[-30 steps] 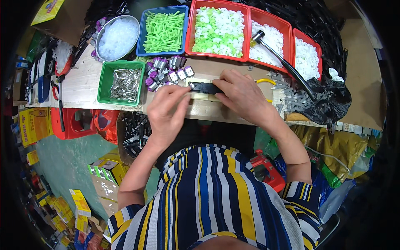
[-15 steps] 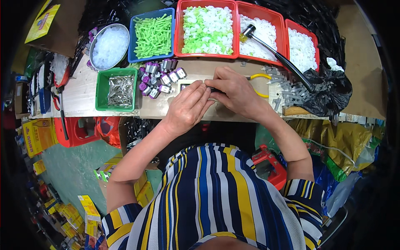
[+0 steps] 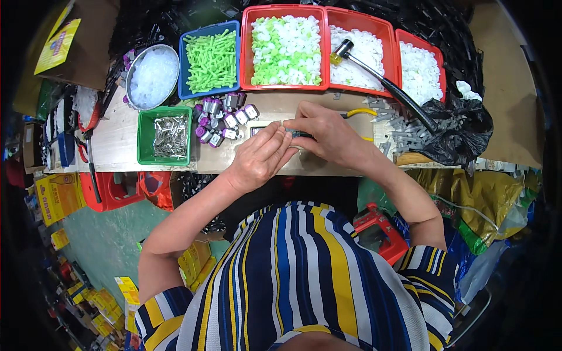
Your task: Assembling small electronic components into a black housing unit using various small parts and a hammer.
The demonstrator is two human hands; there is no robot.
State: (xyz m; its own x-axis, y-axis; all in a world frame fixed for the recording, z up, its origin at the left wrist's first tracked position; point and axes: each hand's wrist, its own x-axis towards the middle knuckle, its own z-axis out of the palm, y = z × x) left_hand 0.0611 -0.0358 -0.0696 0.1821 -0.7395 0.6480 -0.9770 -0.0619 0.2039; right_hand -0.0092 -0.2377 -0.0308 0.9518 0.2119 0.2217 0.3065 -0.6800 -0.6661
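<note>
My left hand (image 3: 261,153) and my right hand (image 3: 331,134) meet fingertip to fingertip over the front of the table. Both are closed, fingers pressed together. Between them a small dark piece shows beside my right fingers; its kind is too covered to tell. What the left fingers hold is hidden. Just beyond the hands, a small light-framed block (image 3: 256,127) is partly covered by my left fingers. Yellow-handled pliers (image 3: 362,111) lie partly behind my right hand. Left of the hands is a heap of small purple-and-silver motor-like parts (image 3: 216,120).
A green bin (image 3: 140,136) holds metal pins. Behind stand a bowl (image 3: 133,99) of clear pieces, a blue bin (image 3: 182,73) of green plastic pieces and red bins (image 3: 244,52) of white and green pieces. A hammer (image 3: 389,86) lies across two bins. A black bag (image 3: 462,126) sits right, beside grey pieces (image 3: 404,126).
The view has shifted slightly, so the bins and table sit lower. My hands stay together with fingers closed, and my left elbow has moved a little outward.
</note>
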